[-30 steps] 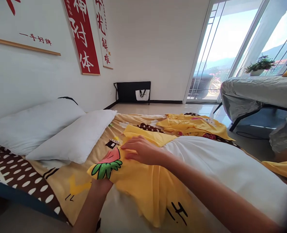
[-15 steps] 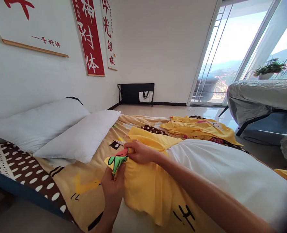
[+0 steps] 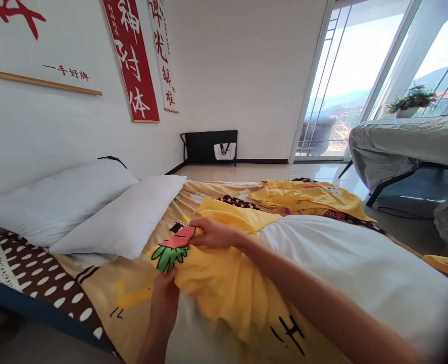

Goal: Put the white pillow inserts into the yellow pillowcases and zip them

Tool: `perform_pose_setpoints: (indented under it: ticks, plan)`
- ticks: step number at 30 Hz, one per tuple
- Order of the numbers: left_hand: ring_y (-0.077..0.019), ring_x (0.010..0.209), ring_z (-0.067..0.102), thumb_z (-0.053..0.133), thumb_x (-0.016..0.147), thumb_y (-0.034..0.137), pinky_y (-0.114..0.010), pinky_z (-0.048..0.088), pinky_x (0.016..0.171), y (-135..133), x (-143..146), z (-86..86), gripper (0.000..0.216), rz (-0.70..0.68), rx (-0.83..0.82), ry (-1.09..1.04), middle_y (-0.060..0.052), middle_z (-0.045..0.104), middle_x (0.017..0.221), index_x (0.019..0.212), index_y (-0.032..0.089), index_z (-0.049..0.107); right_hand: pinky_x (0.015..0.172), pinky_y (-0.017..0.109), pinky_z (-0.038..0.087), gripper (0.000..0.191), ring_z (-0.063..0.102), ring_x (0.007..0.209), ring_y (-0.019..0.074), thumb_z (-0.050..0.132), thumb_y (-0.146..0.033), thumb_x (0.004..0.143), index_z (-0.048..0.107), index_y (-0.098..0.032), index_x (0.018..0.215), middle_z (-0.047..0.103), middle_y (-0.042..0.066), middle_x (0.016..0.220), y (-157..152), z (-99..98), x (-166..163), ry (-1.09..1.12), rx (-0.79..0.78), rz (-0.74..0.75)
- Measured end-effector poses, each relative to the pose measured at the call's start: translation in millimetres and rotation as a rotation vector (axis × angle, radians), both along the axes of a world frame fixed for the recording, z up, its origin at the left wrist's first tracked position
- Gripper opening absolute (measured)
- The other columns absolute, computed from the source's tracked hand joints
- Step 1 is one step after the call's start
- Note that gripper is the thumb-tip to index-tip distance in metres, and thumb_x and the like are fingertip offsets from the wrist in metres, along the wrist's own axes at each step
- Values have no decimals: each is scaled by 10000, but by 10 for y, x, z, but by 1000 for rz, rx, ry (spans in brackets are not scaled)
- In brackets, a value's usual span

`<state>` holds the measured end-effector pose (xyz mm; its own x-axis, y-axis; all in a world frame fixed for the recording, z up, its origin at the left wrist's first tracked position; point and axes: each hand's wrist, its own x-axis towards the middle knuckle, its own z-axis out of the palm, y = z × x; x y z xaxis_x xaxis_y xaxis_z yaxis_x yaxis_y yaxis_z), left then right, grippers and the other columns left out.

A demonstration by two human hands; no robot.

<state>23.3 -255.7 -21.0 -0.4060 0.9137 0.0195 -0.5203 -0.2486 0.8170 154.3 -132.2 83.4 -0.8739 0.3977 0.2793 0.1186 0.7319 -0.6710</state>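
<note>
Lower centre of frame: left grip (image 3: 165, 298) clenched on the edge of the yellow cover (image 3: 224, 293), just under the pink-and-green print (image 3: 170, 247). Just above, mid-frame: right grip (image 3: 213, 233) pinching the same cover at its corner, fingers closed over the fold. Cover bunched between the two grips and draped over the white quilt (image 3: 341, 263), which fills the lower right. Looks like the quilt sits partly inside the cover, but hard to tell from this angle. Underneath, patterned sheet (image 3: 106, 288) on the bed. Left of frame: two white pillows (image 3: 121, 215) side by side against the wall. Centre, behind the hands: crumpled yellow fabric (image 3: 307, 197). Upper left: red banner (image 3: 131, 60). Far right: covered furniture (image 3: 398, 146).
</note>
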Motion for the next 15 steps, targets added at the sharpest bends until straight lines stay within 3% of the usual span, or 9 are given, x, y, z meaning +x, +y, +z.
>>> perform_pose_setpoints:
  ticks: [2,5,9,12,15]
  plan:
    - [-248,1000,644,816,607,355,-323,529,868,-23,48,66,508,15,-24,45,-63,702,996,1063,185,671,665,211,383,55,514,729,109,597,-230,786,570,-195,818,592,-28,782,-94,-36,-45,35,35,-50]
    - [-243,999,659,803,614,159,-341,515,925,15,115,236,527,38,-172,-17,-64,708,1009,1117,182,649,660,209,393,8,519,729,110,564,-207,807,562,-201,813,591,-24,779,-185,-63,-111,29,64,-92]
    - [-239,914,693,681,688,27,-353,544,891,59,23,392,421,-46,-351,-233,-87,726,933,1096,125,653,770,260,440,316,578,878,161,604,-412,822,606,-201,1057,650,39,995,-36,-16,-1,-152,164,-40]
    - [-233,891,702,584,826,133,-354,555,869,-19,-156,258,246,-11,-439,-308,-99,731,894,1057,114,666,980,355,379,534,526,1136,230,551,-516,844,537,-198,1272,589,103,1238,216,-27,380,-256,340,-159]
    - [-216,918,699,503,901,222,-329,551,872,-156,-284,-41,251,51,-490,-326,-84,734,892,1085,149,658,1064,520,248,601,396,1295,314,372,-529,922,416,-166,1399,460,167,1400,421,-198,910,-346,353,-449]
